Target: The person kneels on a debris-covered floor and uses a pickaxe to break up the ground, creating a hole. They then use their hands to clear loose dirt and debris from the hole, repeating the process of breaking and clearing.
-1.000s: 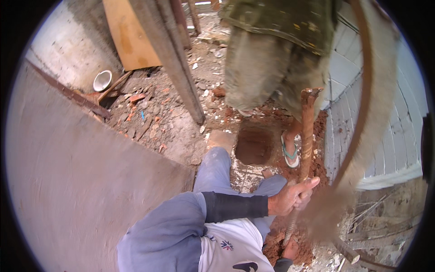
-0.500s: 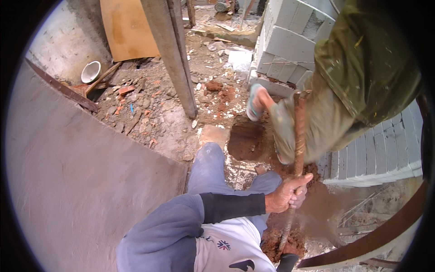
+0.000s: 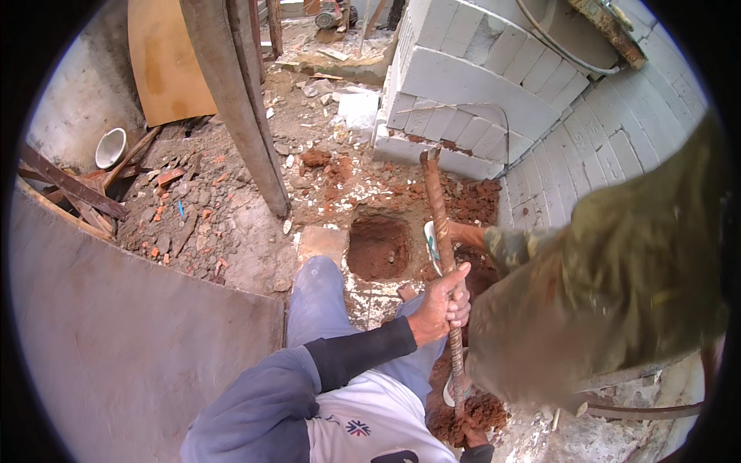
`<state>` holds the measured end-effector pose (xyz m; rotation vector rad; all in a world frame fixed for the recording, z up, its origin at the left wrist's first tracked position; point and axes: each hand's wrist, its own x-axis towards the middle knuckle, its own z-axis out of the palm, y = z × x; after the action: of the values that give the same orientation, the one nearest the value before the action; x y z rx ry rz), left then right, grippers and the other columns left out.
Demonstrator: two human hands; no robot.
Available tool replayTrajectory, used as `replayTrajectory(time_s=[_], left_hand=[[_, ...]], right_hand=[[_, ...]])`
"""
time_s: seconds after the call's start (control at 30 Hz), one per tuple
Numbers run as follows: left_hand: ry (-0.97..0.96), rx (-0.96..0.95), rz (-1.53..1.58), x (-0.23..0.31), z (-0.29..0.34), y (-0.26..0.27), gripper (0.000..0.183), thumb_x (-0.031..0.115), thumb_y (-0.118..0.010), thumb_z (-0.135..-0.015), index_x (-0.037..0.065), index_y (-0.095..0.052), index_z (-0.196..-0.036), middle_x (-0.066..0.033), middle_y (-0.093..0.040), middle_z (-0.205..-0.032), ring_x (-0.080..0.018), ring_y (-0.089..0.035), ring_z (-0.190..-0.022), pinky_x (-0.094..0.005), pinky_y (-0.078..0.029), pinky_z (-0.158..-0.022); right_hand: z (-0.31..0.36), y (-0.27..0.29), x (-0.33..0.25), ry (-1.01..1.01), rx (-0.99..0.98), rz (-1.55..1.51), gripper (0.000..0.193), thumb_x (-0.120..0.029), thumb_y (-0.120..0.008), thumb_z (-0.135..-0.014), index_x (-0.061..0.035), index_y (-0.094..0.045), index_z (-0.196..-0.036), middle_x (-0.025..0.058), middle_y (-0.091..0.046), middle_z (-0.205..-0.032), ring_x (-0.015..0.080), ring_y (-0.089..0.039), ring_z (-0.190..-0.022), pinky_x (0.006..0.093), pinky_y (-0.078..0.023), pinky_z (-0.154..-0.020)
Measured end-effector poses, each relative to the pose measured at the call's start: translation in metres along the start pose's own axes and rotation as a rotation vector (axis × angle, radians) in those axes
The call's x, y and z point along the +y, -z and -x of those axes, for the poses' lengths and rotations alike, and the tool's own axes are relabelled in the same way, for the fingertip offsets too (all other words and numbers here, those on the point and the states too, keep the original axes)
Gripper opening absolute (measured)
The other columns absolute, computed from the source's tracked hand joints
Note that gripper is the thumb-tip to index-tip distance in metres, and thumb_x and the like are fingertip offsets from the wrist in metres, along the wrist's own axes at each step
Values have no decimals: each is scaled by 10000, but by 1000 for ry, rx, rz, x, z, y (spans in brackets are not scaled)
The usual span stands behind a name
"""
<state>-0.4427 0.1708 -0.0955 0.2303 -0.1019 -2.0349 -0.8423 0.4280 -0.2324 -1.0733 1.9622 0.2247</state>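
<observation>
Gripping a rusty bar (image 3: pixel 436 197) partway along with the left hand (image 3: pixel 441 309), closed firmly around it. Holding the right hand (image 3: pixel 470 434) low, at the bar's lower end, against loose red soil (image 3: pixel 490 413), too hidden to tell its grip. Facing a square hole (image 3: pixel 378 247) just past the bent knees (image 3: pixel 318 279). Working close to a co-worker (image 3: pixel 625 247) at right, partly blurred, in mottled green and khaki, with a sandal (image 3: pixel 431 241) beside the hole, behind the bar. Looking out over stacked pale blocks (image 3: pixel 478 85) beyond, and, on the left, rubble (image 3: pixel 197 228), a post (image 3: pixel 239 104), a leaning board (image 3: pixel 166 65) and a white bowl (image 3: pixel 111 148).
</observation>
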Motion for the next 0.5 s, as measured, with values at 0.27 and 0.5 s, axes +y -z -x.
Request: replayTrajectory(time_s=[0.27, 0.5], left_hand=[[119, -105, 2, -8, -8, -8, 532, 453, -427, -1072, 152, -413, -633, 50, -322, -477, -95, -332, -384, -268, -357, -416], [197, -221, -17, -30, -4, -14, 525, 478, -468, -1055, 171, -371, -639, 63, -302, -483, -73, -313, -387, -250, -328, -400]], right_hand=[[2, -18, -14, 2, 29, -57, 540, -335, -496, -1033, -32, -427, -1475, 238, -626, -1300, 388, -616, -1156, 413, -463, -990], [-9, -20, -46, 38, 50, -71, 530, -328, -509, -1029, -23, -448, -1459, 232, -624, -1308, 379, -608, -1175, 408, -454, -1004]])
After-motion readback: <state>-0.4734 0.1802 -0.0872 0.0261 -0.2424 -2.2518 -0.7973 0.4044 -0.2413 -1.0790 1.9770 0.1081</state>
